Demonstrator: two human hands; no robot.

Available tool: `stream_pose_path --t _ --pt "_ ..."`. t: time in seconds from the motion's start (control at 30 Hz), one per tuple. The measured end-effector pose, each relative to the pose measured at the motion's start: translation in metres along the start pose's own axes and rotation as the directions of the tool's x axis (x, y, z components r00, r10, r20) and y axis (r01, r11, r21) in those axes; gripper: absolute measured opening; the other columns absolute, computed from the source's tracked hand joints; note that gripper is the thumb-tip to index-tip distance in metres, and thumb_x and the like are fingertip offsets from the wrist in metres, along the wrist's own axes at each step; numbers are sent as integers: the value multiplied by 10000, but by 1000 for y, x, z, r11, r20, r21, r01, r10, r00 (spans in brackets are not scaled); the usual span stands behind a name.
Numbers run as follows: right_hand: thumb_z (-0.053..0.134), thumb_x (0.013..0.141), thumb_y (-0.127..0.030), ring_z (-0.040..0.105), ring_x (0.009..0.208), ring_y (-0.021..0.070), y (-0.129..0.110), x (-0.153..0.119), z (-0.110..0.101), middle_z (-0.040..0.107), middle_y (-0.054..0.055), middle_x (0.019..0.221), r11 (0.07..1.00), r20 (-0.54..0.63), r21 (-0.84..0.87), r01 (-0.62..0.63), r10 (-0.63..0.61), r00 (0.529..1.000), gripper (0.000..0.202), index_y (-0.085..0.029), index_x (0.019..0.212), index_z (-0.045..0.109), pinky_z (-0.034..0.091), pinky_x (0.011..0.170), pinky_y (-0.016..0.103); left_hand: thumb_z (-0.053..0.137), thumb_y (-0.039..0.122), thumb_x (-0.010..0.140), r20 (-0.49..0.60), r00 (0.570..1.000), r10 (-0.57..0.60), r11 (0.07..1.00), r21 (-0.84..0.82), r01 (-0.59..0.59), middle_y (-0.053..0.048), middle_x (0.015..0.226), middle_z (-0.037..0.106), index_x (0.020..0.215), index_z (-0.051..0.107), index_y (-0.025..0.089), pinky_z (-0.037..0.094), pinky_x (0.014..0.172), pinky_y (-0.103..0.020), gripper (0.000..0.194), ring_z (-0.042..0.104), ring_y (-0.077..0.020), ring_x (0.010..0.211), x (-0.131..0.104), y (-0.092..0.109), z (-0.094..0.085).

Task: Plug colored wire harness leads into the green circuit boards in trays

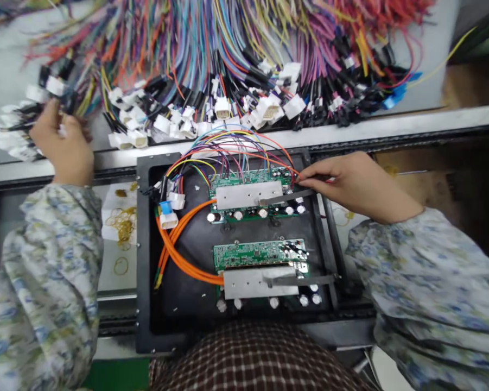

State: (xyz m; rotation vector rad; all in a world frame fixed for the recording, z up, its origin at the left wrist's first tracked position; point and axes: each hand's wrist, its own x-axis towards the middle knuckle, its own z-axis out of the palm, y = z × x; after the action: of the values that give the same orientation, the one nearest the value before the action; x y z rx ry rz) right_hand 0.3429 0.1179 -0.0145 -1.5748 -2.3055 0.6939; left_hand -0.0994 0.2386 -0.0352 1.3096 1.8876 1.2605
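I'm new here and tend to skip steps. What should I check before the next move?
1. Black strip across metal plate of upper board: ok.
2. Second strip across plate of lower board: ok.
3. Right hand on orange wire: ok, pinched by the upper board's right end.
4. That wire's end seated: cannot tell, hidden.
5. Grip of left hand: cannot tell, it is among white connectors.
6. Coloured wires along lower board's top edge: not ok if needed, none visible.

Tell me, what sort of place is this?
Probably an electronics assembly workshop: two green circuit boards sit in a black tray, and bundles of coloured wires lie beyond it.
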Motion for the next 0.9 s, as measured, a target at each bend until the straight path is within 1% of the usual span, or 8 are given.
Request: stream_pose_path --t 0.13,0.37,0.43,0.5,0.6,0.67,0.77,0.9 --pt "631 781 -261 679 682 165 2 3 6 749 -16 772 999 -20 -47 28 -29 999 138 -266 826 761 494 669 305 531 139 900 -296 949 -111 952 -305 16 24 850 558 986 530 128 494 726 -262 86 565 -116 809 -47 21 -22" --pt "627 815 -324 653 738 204 -32 -14 -5 723 101 786 988 -344 -150 -43 -12 939 213 -149 819 749 504 742 377 562 103 842 -120 983 -138 761 -648 28 151 683 592 795 593 228 441 678 -49 138 504 42 635 -196 61 -64" --pt "506 902 -386 647 933 242 -67 -36 -15 710 131 991 985 -553 -173 -24 -77 830 344 -143 1026 715 487 854 429 599 107 793 -10 994 -109 763 -642 77 108 688 623 816 663 236 463 595 -79 146 519 8 600 -224 67 -58" --pt "433 934 -407 555 1186 266 -106 -58 -14 636 61 1238 951 -728 -281 130 -300 616 389 -251 1247 601 403 1013 468 637 132 760 116 991 -60 773 -623 119 51 684 644 851 710 212 473 529 -116 141 537 -27 573 -239 71 -48" --pt "485 903 -451 377 1368 351 -151 -71 11 525 36 1422 787 -612 -460 411 -616 495 512 -296 1389 448 165 1155 586 731 200 712 296 952 78 781 -612 126 6 669 656 858 733 182 477 497 -141 148 554 -52 539 -244 74 -35" --pt "460 925 -316 454 1320 305 -165 -64 33 619 56 1296 840 -508 -253 480 -538 673 370 -270 1280 554 146 1167 612 802 294 682 397 896 199 770 -629 107 -7 693 669 890 739 188 498 522 -146 241 574 -59 550 -245 74 -33" --pt "329 959 -215 653 953 175 -172 -50 54 708 73 1044 882 -488 -143 449 -458 743 333 -179 1118 619 504 913 385 860 557 554 458 802 384 720 -692 51 -28 906 705 1135 681 276 564 651 -185 669 657 -110 738 -248 68 -35" --pt "367 986 -276 633 722 95 -190 -59 64 713 23 833 877 -440 -96 471 -462 770 305 -167 936 648 493 663 220 869 479 596 408 727 552 672 -734 -98 -14 1114 666 1242 604 383 558 885 -263 705 643 -163 1003 -258 58 -39"
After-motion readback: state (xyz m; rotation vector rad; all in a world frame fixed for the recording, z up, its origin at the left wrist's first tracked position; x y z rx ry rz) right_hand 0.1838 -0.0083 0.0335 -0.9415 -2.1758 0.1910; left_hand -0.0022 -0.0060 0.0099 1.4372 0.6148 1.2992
